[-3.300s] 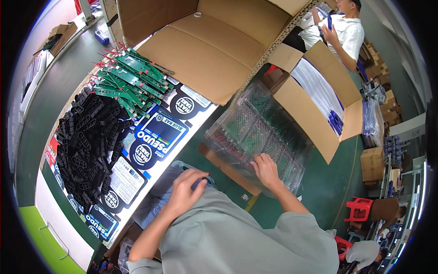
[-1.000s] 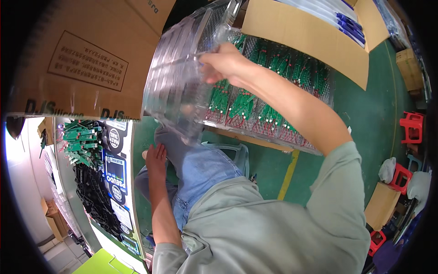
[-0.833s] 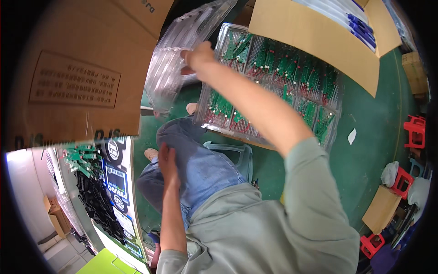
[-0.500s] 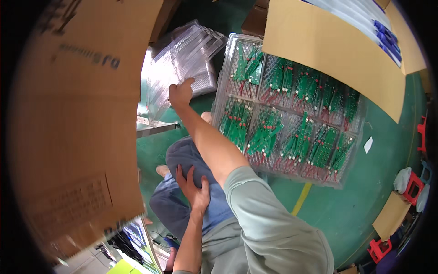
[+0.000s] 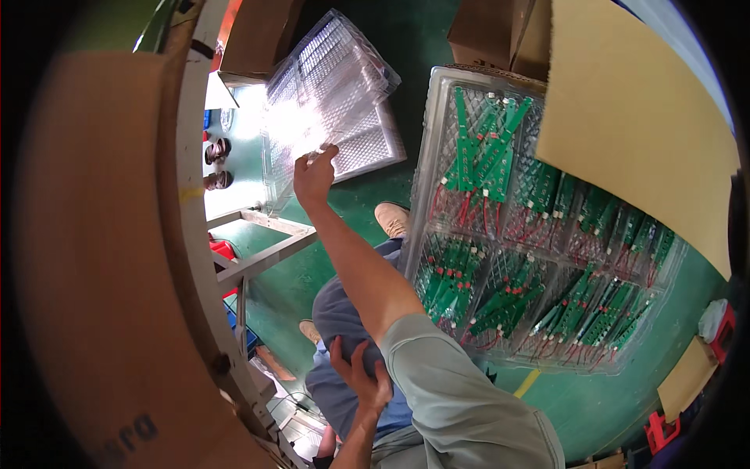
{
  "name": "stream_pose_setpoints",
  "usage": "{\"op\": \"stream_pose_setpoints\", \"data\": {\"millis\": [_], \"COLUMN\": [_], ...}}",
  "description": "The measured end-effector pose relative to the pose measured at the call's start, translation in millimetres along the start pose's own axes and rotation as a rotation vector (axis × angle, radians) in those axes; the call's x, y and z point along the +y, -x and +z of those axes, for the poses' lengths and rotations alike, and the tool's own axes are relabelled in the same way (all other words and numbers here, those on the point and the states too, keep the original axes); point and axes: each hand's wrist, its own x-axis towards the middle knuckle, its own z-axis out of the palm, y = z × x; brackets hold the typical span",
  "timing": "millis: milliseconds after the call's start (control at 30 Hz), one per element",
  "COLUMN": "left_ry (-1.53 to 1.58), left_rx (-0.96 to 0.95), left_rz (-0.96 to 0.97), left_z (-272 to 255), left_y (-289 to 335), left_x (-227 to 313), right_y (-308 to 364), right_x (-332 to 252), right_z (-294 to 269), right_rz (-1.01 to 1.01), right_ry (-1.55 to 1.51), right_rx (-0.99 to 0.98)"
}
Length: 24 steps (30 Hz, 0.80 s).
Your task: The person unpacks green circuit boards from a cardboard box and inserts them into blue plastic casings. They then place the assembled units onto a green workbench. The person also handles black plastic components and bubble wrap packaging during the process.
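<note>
My right hand (image 5: 315, 178) reaches out to a loose pile of clear plastic trays (image 5: 367, 144) on the floor, its thumb and fingers closed at a tray's near edge. Glare on the plastic partly hides the grip. My left hand (image 5: 363, 383) lies on my knee, fingers spread and holding nothing. To the right of my arm stands a large clear compartment tray (image 5: 426, 148). Its cells hold several narrow green circuit boards (image 5: 469, 156) with red wires and small white connectors.
A large cardboard box (image 5: 94, 258) fills the left side. Beside it stands a pale metal frame (image 5: 269, 254). An open carton's flap (image 5: 633, 133) overhangs the compartment tray at upper right. Brown shoes (image 5: 219, 164) show beyond the frame. A red stool (image 5: 662, 430) is at lower right.
The view has shifted left, showing more of the metal frame and the brown shoes. My right hand's fingers have drawn together at the tray edge. My left hand stays on my knee.
</note>
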Motion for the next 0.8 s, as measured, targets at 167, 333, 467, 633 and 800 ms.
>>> {"op": "stream_pose_setpoints", "data": {"millis": [167, 333, 467, 633, 800], "left_ry": [0.002, -0.005, -0.01, 0.028, 0.029], "left_rx": [-0.012, -0.034, -0.051, -0.018, -0.057], "left_rz": [0.006, -0.016, 0.02, 0.018, -0.036], "left_z": [3, 0, -2, 3, 0], "left_y": [8, 14, 12, 28, 26], "left_x": [-19, -27, -31, -39, -35], "right_y": [-19, -32, -55, -54, -52], "right_x": [28, 52, 75, 86, 90], "right_z": [15, 28, 43, 66, 82], "right_rz": [-0.015, 0.013, -0.03, 0.105, 0.3], "right_ry": [-0.019, -0.013, -0.075, -0.006, -0.229], "right_rx": [0.049, 0.045, 0.094, 0.048, 0.1]}}
